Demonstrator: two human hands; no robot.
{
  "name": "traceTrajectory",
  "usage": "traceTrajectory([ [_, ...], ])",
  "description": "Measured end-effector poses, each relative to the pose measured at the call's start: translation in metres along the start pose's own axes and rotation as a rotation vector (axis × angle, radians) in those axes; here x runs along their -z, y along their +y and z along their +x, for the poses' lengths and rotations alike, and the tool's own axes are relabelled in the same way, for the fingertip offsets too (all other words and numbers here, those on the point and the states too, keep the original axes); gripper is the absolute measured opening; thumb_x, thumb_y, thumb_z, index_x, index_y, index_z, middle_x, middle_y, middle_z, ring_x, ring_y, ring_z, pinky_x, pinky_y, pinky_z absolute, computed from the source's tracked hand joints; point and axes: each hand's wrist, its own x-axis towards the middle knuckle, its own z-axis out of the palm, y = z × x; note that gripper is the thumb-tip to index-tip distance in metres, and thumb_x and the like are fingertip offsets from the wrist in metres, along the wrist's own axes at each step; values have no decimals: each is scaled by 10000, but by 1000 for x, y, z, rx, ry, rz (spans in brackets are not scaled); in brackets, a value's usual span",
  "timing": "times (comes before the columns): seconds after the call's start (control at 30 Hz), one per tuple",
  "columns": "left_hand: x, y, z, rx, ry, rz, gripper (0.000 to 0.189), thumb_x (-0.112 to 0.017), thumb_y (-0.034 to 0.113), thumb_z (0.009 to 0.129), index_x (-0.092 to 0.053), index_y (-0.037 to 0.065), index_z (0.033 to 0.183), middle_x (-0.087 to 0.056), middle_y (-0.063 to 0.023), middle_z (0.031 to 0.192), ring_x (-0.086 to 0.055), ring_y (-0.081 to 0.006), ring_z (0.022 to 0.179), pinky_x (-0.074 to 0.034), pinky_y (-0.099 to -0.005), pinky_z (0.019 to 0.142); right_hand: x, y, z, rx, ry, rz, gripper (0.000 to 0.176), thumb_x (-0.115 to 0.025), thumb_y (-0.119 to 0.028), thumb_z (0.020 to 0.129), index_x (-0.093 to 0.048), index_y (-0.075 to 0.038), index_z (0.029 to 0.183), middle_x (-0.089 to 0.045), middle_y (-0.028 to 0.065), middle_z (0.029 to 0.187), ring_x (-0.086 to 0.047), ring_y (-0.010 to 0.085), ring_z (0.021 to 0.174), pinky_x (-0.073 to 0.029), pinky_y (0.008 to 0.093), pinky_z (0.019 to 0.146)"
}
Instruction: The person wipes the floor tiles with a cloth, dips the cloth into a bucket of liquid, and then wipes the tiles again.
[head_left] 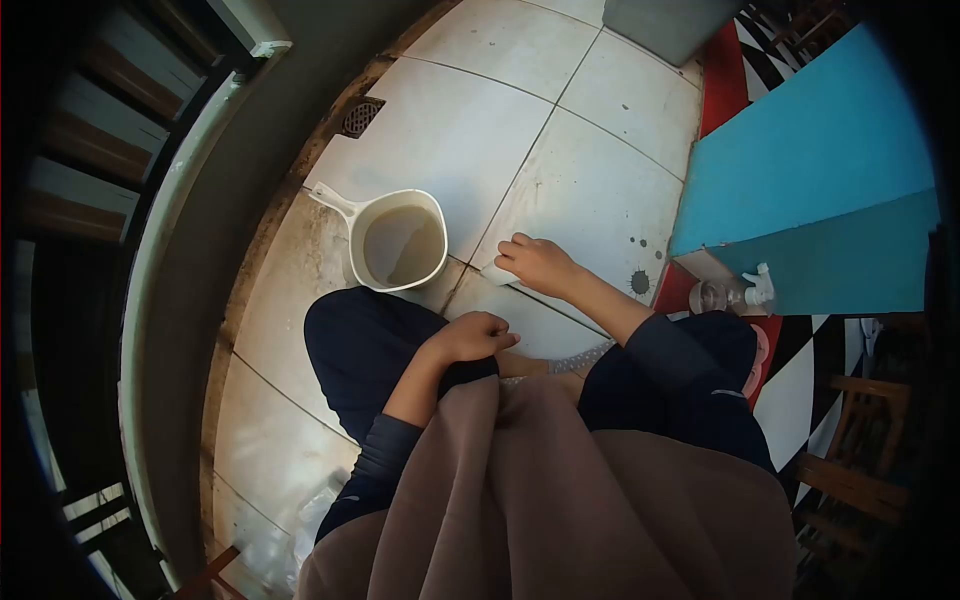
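My right hand (pixel 538 265) is closed around a small whitish thing (pixel 497 273) and holds it against the floor tiles, near a grout line. What that thing is cannot be made out. My left hand (pixel 474 337) rests by my left knee with its fingers curled, and nothing shows in it. Just beyond that knee stands a white dipper (pixel 446 240) with a handle, holding cloudy greyish water. Dark spots (pixel 640 281) mark the tile to the right of my right hand.
A floor drain (pixel 362 118) lies by the wall at upper left. On the right are a blue panel (pixel 810 150) and a clear spray bottle (pixel 735 293) with a white nozzle. A plastic bag (pixel 318 510) lies at lower left.
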Motion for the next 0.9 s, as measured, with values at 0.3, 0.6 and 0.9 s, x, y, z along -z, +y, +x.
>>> traceTrajectory([
  [0.3, -4, 2, -10, -36, 48, -48, 438, -564, 307, 889, -437, 17, 586, -336, -50, 509, -309, -139, 517, -309, -337, 506, 10, 6, -26, 53, 27, 41, 108, -564, -61, 726, -557, -125, 812, -515, -2, 882, -536, 192, 852, -542, 286, 597],
  [0.6, 0, 7, -3, -2, 9, -44, 449, -565, 303, 892, -417, 27, 570, -308, -33, 511, -290, -121, 519, -297, -329, 499, 13, -6, -3, -1, 47, -31, 76, -569, -83, 747, -560, -123, 811, -516, 2, 887, -538, 195, 871, -541, 281, 609],
  [0.9, -1, 7, -12, -15, 38, -80, 461, -564, 311, 894, -402, 30, 566, -295, -22, 514, -285, -113, 521, -291, -324, 494, 17, 3, -48, 54, 24, -4, 79, -573, -85, 739, -552, -122, 805, -516, 1, 858, -543, 193, 837, -539, 270, 589],
])
